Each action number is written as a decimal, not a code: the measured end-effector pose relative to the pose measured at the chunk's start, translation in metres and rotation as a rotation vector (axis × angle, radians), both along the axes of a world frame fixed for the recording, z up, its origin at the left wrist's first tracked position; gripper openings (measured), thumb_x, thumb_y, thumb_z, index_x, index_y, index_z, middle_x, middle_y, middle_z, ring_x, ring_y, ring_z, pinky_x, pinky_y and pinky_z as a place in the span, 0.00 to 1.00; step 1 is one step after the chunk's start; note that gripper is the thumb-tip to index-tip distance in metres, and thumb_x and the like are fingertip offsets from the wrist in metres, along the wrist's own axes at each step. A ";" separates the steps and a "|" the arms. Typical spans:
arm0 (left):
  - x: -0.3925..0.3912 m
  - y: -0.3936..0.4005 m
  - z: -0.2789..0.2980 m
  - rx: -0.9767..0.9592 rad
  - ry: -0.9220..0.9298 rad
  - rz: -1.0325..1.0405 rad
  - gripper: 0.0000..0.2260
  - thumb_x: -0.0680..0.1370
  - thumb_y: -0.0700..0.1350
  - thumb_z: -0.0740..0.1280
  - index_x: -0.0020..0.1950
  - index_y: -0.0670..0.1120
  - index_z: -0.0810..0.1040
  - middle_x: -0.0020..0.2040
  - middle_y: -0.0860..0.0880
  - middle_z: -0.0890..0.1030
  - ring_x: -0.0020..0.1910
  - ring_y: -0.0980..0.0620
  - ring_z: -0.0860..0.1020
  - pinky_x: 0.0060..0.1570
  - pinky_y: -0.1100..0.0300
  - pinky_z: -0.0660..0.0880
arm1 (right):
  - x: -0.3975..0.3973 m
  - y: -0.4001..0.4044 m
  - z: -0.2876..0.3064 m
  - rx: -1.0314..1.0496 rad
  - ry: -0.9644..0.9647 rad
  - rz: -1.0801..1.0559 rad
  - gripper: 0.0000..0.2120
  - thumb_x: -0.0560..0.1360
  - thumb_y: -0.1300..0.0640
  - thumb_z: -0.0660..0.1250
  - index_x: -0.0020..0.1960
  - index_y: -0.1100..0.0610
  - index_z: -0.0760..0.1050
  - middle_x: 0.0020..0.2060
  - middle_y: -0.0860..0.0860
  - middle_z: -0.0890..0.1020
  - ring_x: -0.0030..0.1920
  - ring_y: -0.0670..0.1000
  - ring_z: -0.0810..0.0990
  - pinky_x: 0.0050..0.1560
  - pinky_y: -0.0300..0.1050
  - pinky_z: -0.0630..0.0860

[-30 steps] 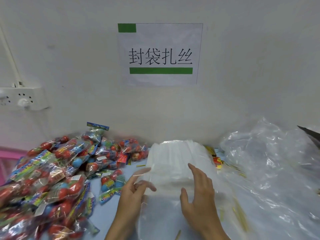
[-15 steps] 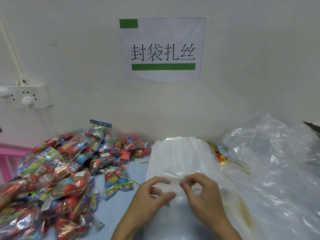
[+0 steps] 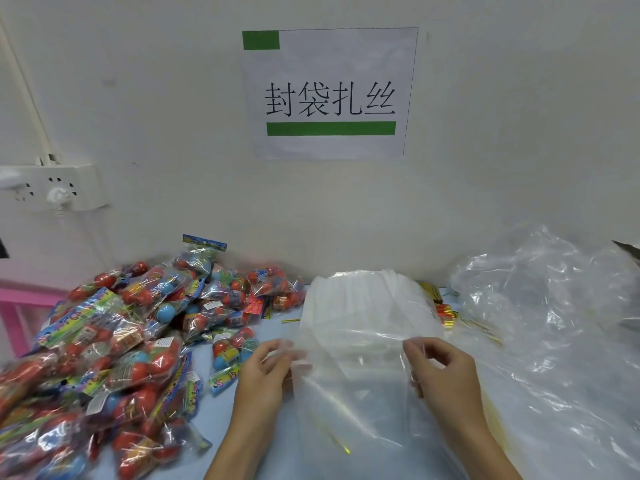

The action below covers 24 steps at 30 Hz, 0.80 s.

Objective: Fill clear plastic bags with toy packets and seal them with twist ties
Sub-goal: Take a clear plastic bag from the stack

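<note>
A clear plastic bag (image 3: 353,386) is stretched between my two hands above the table, its top edge pulled wide. My left hand (image 3: 263,372) pinches the bag's left corner. My right hand (image 3: 443,372) pinches its right corner. Behind the bag lies a flat stack of clear bags (image 3: 367,303). A big heap of toy packets (image 3: 114,341) with red and blue balls covers the table's left side. Gold twist ties (image 3: 450,313) lie to the right of the stack, and one twist tie (image 3: 337,441) shows through the held bag.
A crumpled heap of clear plastic (image 3: 554,323) fills the right side. The light blue table (image 3: 214,407) meets a white wall carrying a paper sign (image 3: 329,95) and a power strip (image 3: 52,187). A pink frame (image 3: 17,306) stands at far left.
My hands lay on the stack one second ago, then pinched together at one bag's edge. Now they have moved apart and lifted that bag off the stack.
</note>
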<state>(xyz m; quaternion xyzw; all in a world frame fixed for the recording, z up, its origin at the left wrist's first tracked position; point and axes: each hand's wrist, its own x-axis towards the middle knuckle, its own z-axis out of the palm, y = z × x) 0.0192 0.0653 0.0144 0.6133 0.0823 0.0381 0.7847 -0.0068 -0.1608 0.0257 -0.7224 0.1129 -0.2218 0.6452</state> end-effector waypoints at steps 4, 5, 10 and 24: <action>0.000 -0.003 0.000 0.118 0.042 0.041 0.15 0.82 0.36 0.60 0.57 0.55 0.77 0.51 0.48 0.83 0.46 0.50 0.83 0.38 0.61 0.77 | 0.001 0.005 -0.002 0.000 0.041 0.060 0.08 0.76 0.60 0.70 0.38 0.56 0.81 0.25 0.54 0.78 0.23 0.48 0.72 0.28 0.44 0.75; -0.001 -0.005 0.002 0.125 0.041 0.040 0.17 0.82 0.35 0.58 0.56 0.58 0.76 0.50 0.49 0.83 0.43 0.50 0.84 0.36 0.59 0.78 | 0.001 0.006 -0.001 0.025 0.039 0.069 0.08 0.76 0.61 0.70 0.38 0.57 0.81 0.26 0.55 0.79 0.23 0.48 0.73 0.30 0.46 0.78; -0.001 -0.004 0.003 0.089 -0.037 0.113 0.17 0.80 0.30 0.62 0.54 0.53 0.75 0.48 0.41 0.83 0.40 0.45 0.84 0.42 0.49 0.77 | 0.000 0.009 0.001 0.051 0.053 0.099 0.05 0.77 0.61 0.70 0.43 0.60 0.81 0.31 0.55 0.84 0.25 0.52 0.79 0.29 0.40 0.77; -0.004 -0.015 -0.002 0.322 -0.143 -0.059 0.10 0.78 0.55 0.69 0.52 0.50 0.82 0.45 0.50 0.85 0.49 0.49 0.82 0.47 0.61 0.77 | 0.000 0.023 -0.003 -0.060 0.001 -0.167 0.07 0.79 0.57 0.65 0.42 0.53 0.73 0.30 0.45 0.83 0.25 0.49 0.83 0.31 0.53 0.81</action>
